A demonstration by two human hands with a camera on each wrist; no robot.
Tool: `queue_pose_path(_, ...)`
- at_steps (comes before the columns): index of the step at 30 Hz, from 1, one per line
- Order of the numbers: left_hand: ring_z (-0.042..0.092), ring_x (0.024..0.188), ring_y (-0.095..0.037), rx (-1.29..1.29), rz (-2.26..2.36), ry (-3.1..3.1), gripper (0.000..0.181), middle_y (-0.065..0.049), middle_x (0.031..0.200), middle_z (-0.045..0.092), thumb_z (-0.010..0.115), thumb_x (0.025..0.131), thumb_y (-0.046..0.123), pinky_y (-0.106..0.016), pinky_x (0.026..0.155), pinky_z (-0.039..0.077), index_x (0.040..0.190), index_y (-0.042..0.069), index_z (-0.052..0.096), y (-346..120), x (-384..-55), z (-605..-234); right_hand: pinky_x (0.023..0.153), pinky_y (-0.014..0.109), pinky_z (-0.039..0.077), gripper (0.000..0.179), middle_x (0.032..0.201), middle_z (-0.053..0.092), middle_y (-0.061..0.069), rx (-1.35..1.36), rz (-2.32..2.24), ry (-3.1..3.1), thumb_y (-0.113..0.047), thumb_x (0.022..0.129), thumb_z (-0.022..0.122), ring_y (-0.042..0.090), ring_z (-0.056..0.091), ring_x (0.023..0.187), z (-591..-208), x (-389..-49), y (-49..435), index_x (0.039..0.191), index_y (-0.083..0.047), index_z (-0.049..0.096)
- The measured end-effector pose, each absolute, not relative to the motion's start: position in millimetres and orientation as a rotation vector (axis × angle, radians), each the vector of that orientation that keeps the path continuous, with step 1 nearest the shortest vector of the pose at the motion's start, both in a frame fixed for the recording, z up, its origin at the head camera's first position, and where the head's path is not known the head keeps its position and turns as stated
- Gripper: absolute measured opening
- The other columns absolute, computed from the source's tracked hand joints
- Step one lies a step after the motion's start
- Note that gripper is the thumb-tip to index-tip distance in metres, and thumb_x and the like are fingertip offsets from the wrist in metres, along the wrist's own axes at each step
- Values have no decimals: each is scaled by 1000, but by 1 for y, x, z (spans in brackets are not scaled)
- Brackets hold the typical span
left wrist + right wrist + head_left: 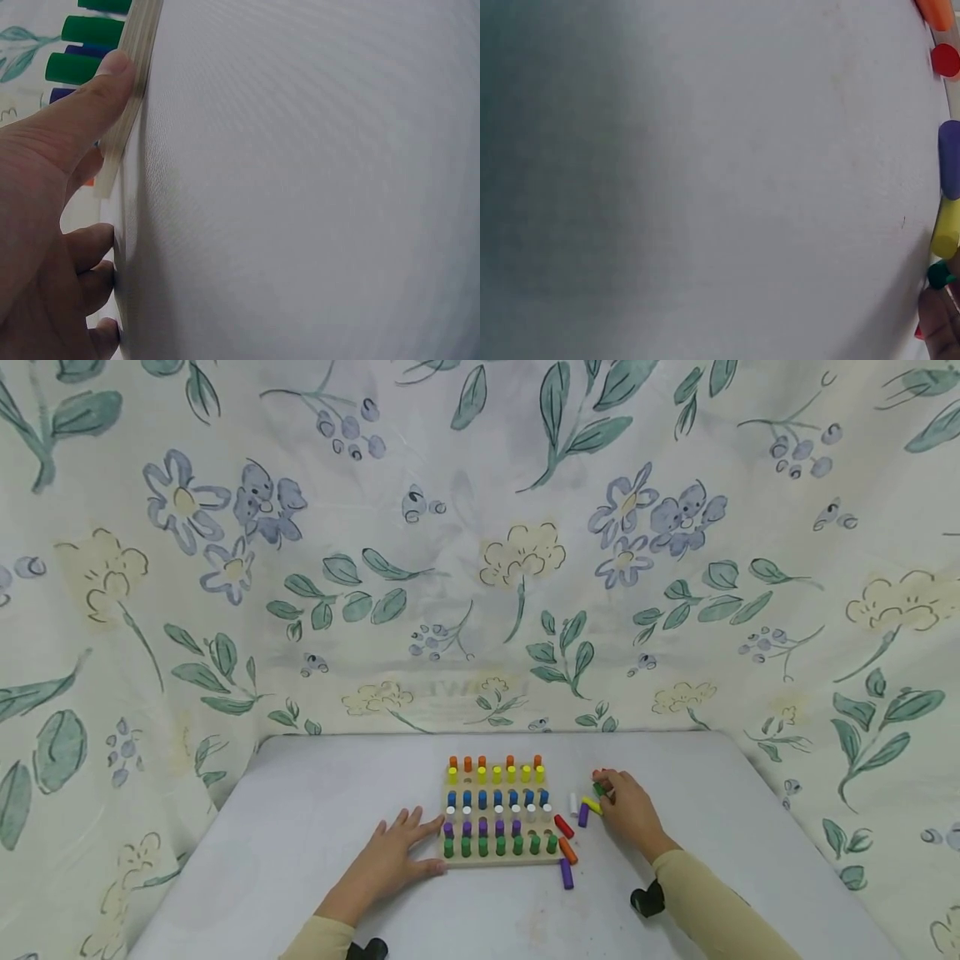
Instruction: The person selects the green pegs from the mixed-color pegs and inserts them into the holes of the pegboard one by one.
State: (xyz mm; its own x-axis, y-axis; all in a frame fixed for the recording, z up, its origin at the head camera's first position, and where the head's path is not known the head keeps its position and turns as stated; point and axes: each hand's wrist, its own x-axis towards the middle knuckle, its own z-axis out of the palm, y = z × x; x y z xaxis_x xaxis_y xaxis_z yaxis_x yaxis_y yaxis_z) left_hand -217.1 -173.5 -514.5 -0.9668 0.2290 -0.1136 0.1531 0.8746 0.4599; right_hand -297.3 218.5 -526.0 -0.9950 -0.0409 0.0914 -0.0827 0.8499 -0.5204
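A wooden pegboard [502,862] holds rows of orange, yellow, blue, white, purple and green pegs, with some holes showing. My left hand [390,860] lies spread at its near left corner. Thumb and index finger touch the board's edges; in the left wrist view the thumb [90,101] rests on the board's edge [131,97] near the green pegs [71,69]. To the right of the board, my right hand [630,810] pinches a green peg [599,789] close to the table. A red or orange peg [597,773] shows just beyond its fingertips, partly hidden.
Loose pegs lie on the white table [337,777] right of the board: white [573,805], yellow [592,806], purple [582,815], red [564,826], orange [568,851] and another purple peg [567,873]. A floral cloth [465,610] hangs behind the table.
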Motion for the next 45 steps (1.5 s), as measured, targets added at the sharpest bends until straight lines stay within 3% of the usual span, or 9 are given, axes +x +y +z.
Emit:
queue_pose_path(16, 24, 150, -47, 308, 696, 2890, 82, -24, 159, 36, 77, 81, 59, -67, 121, 11, 149, 21, 54, -174, -218, -515, 81, 37, 59, 24, 112, 66, 9, 59, 990, -2890, -5, 94, 68, 21, 59, 90, -529, -293, 226, 116, -8, 58)
queue_pose_path(33, 26, 149, -47, 317, 696, 2894, 79, -26, 158, 37, 77, 83, 55, -67, 121, 13, 149, 18, 54, -173, -212, -506, 81, 41, 59, 19, 99, 67, 7, 119, 965, -2786, -4, 93, 67, 22, 65, 90, -533, -282, 231, 109, -6, 56)
queue_pose_path(45, 26, 149, -47, 321, 696, 2897, 79, -25, 158, 37, 77, 83, 56, -67, 121, 13, 149, 19, 54, -174, -214, -510, 85, 43, 60, 19, 104, 69, 10, 85, 1023, -2767, -4, 93, 67, 24, 68, 96, -534, -281, 232, 110, -5, 57)
